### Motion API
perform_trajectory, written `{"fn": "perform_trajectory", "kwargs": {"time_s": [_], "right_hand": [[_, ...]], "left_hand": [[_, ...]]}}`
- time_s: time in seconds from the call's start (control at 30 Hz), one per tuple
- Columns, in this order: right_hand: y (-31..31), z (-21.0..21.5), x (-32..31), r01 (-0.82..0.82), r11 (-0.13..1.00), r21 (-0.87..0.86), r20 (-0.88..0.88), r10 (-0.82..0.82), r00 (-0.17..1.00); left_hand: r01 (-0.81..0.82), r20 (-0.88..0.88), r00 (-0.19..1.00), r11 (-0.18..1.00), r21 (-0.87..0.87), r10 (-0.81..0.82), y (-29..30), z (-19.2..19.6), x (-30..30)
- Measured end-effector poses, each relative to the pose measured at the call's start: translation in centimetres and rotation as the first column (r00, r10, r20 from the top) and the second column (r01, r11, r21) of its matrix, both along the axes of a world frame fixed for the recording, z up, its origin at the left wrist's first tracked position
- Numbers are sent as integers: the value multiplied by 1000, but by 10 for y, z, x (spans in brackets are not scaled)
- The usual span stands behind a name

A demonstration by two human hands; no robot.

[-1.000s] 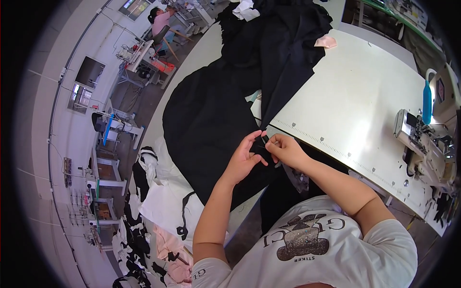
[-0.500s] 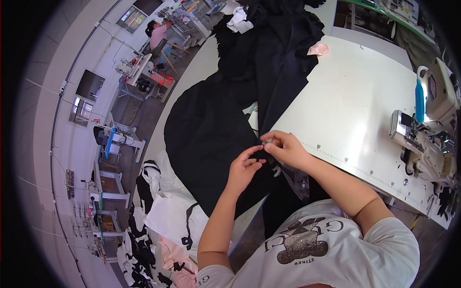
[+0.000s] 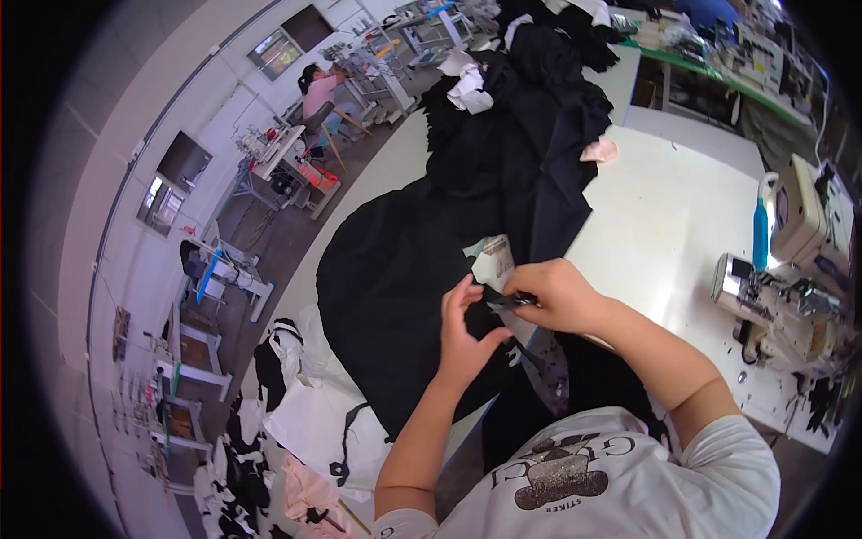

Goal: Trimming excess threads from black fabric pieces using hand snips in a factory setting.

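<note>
A large piece of black cloth (image 3: 395, 269) lies spread over the white table. At its near right edge, my right hand (image 3: 558, 295) is closed, its fingers pinched on a narrow black strip (image 3: 498, 298) that looks like cloth. My left hand (image 3: 464, 331) is just left of it, thumb and fingers spread apart, the fingertips at the strip's left end. Whether the strip joins the large cloth I cannot tell. A pale printed piece (image 3: 492, 259) shows between the cloth's folds, just beyond my hands.
A sewing machine (image 3: 790, 269) with a blue-handled tool (image 3: 760, 234) stands at the right. White cloth (image 3: 314, 409) and pink cloth (image 3: 310, 490) lie at lower left. Crumpled white cloth (image 3: 467, 83) and a pink scrap (image 3: 600, 151) lie farther back. Another person (image 3: 320, 92) sits far left.
My hands have moved apart, and the black strip now shows between them. My right hand has turned knuckles up. The left thumb has spread from the fingers. The whole view has shifted.
</note>
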State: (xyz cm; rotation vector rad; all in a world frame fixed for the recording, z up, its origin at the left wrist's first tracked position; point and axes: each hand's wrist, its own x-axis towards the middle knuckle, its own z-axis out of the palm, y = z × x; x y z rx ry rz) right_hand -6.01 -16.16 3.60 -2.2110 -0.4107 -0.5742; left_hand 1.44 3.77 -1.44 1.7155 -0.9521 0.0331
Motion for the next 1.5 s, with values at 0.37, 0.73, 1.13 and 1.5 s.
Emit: {"fn": "perform_trajectory", "kwargs": {"time_s": [0.37,0.73,1.13,1.5], "right_hand": [[-29,82,-97,415,894,170,294,-448,844],[-38,111,-94,447,836,319,246,-528,813],[-9,156,-50,372,923,96,225,-385,895],[-125,187,-132,121,702,702,568,-654,500]], "left_hand": [[136,235,971,910,-392,-44,-119,29,-67],[50,-77,994,952,-302,-76,-137,46,-46],[-184,231,908,827,-532,350,-144,106,-43],[-550,420,636,762,-341,647,-84,100,105]]}}
